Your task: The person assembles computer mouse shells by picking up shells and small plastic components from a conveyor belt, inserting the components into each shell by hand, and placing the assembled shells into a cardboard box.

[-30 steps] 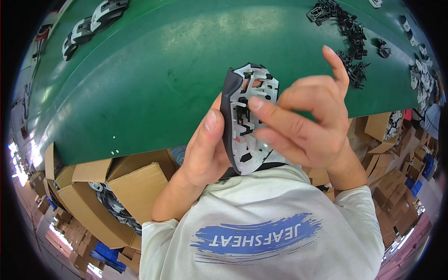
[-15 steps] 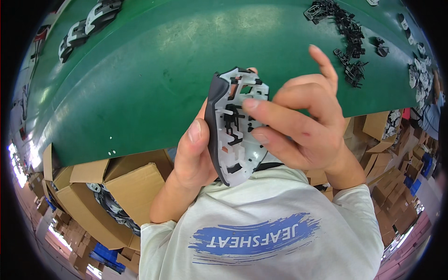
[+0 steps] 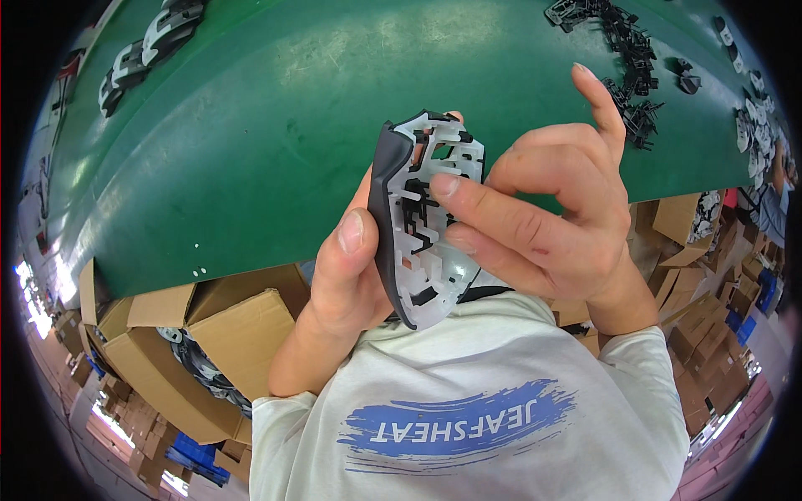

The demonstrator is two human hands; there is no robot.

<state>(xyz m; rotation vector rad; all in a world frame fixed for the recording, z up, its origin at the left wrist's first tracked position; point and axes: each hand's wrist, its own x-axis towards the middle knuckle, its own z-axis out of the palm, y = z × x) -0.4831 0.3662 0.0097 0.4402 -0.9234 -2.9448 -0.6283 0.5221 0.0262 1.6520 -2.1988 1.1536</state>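
Observation:
Upright in my left hand (image 3: 347,259) is a curved plastic shell (image 3: 436,305), white and ribbed inside with a dark grey outer side. My thumb lies along its dark edge; the other fingers are mostly hidden behind it. A small black plastic bracket (image 3: 415,207) sits among the white ribs and posts of its hollow. My right hand (image 3: 551,213) reaches in from the right, the index fingertip on the bracket's upper part and the thumb close below. Those two fingers are nearly pinched together, and their exact grip is partly hidden. The little finger sticks up.
Several black plastic brackets (image 3: 631,50) lie in a row on the green table (image 3: 251,167). White-and-black shells (image 3: 171,33) stand at the far left, white parts (image 3: 754,129) at the far right. Below the table's edge, an open cardboard box (image 3: 167,376) holds parts; another box (image 3: 681,221) stands right.
The shell has shifted slightly upward with both hands. My right hand has moved a little right and its little finger points higher; its fingertips stay at the bracket.

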